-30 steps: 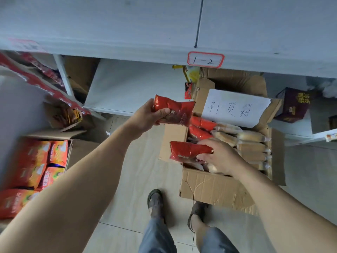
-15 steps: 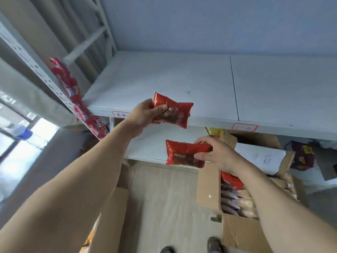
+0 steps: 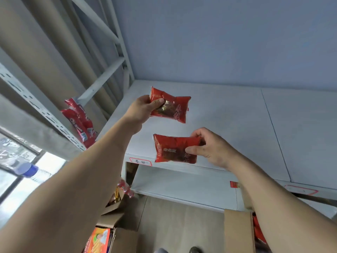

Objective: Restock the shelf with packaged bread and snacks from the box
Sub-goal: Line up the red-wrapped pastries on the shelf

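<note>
Landmark: I take the shelf (image 3: 228, 114), a pale board with a seam across it, as my reference for every place below.
Left hand: my left hand (image 3: 141, 109) is raised over the left part of the shelf, arm stretched out from the lower left.
Left fingers: the thumb (image 3: 158, 102) presses on the face of the upper pack (image 3: 169, 107), the other fingers are behind it, so it is a pinch on the pack's left end.
Upper pack: red, with a clear window and white characters, tilted, held in the air above the shelf and farther back than the other pack.
Right hand: my right hand (image 3: 212, 147) is over the front edge of the shelf, arm coming from the lower right.
Right fingers: the thumb lies on the front and curled fingers wrap the top right corner of the lower pack (image 3: 176, 148), gripping its right end.
Lower pack: red, lying roughly level at the shelf's front edge; I cannot tell whether it touches the board.
Label: a red-bordered label (image 3: 140, 161) sits on the shelf's front lip, just left of the lower pack.
Box: the box (image 3: 237, 232) stands on the floor below the shelf, at the right, with red packs showing inside.
Hanging packs: a strip of red packs (image 3: 80, 121) hangs on the slotted post left of the shelf.
</note>
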